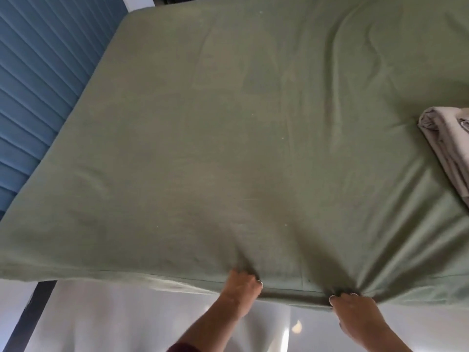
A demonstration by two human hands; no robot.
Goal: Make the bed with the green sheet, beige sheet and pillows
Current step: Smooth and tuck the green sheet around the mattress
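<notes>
The green sheet (228, 135) lies spread over the whole mattress, with soft creases at the far right and folds fanning out from my hands. At the near edge my left hand (242, 283) grips a bunch of the sheet's hem. A little to its right, my right hand (352, 308) grips the same hem, and the cloth is drawn taut between them. A folded beige sheet (446, 148) rests on the bed at the right edge of view, partly cut off. No pillows are in view.
A blue ribbed headboard (38, 85) runs along the bed's left side. Below the near edge lies a glossy pale floor (114, 321), with a dark frame bar (33, 311) at the lower left.
</notes>
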